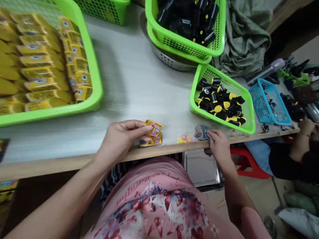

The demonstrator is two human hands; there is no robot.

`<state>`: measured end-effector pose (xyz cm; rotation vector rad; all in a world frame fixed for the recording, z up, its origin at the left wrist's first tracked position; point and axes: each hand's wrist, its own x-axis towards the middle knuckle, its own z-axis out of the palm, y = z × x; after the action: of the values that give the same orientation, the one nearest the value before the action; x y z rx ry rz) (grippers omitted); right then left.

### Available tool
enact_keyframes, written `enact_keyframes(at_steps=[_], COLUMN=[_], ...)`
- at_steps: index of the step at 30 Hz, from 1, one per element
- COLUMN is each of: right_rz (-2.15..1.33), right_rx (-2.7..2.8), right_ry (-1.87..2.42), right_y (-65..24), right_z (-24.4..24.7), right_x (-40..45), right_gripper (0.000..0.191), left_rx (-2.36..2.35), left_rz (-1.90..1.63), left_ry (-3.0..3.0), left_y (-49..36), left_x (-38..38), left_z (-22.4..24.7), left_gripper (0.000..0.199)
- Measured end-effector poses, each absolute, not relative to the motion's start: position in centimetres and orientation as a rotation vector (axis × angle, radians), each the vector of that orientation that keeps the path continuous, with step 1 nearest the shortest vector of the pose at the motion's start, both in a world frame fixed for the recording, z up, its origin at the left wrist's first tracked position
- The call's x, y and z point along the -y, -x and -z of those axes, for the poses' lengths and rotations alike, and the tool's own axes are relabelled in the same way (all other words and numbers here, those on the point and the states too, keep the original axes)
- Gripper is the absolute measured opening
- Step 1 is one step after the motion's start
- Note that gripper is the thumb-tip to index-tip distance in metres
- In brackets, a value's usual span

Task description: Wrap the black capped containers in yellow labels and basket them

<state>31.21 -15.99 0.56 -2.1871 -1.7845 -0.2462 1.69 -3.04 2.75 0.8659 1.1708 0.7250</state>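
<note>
My left hand [124, 134] pinches a small colourful card [155, 128] over a little pile of similar cards [152, 142] at the table's front edge. To the right, my right hand [217, 141] has its fingers closed on a grey-blue cloth [201, 132] lying by the edge. Between the hands, small yellow and pink pieces [183, 138] are scattered on the table. Beyond my right hand stands a green basket [224, 123] of short black cylinders with yellow ends [218, 109].
At left is a large green basket [96, 86] of yellow packs [40, 68]. Another green basket [184, 49] of black parts rests on a metal colander [171, 62]. A blue basket [265, 99] and another person's hand [306, 127] are at right.
</note>
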Motion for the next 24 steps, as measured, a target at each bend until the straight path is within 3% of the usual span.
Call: enact_keyframes(at_steps=[5, 9, 12, 15, 21, 24], right_rz=[0.31, 0.248, 0.043, 0.137, 0.134, 0.09], right_rx=[1.717, 1.788, 1.893, 1.858, 2.258, 2.445], right_ry=[2.243, 2.259, 2.048, 1.92, 2.356, 2.476], right_y=[-32.7, -31.7, -30.8, -31.1, -33.0, -33.2], right_z=[0.7, -2.5, -6.2, -9.1, -8.4, -7.6], right_x=[15.5, 16.3, 15.8, 11.7, 0.4, -1.3], right_gripper=[0.031, 0.04, 0.03, 0.021, 0.025, 0.018], left_rx=[-1.141, -1.15, -1.161, -1.155, -1.092, -1.037], left_rz=[-0.713, -0.653, -0.622, -0.633, -0.698, -0.733], left_ry=[-0.872, -0.935, -0.939, -0.953, -0.84, -0.782], left_y=[-1.9, -1.2, -0.8, -0.8, -0.8, -0.6], left_x=[2.6, 2.2, 2.1, 2.0, 2.1, 2.1], left_z=[-2.2, -1.9, -1.9, -1.9, -1.3, -0.7], left_gripper=[0.016, 0.025, 0.022, 0.012, 0.014, 0.021])
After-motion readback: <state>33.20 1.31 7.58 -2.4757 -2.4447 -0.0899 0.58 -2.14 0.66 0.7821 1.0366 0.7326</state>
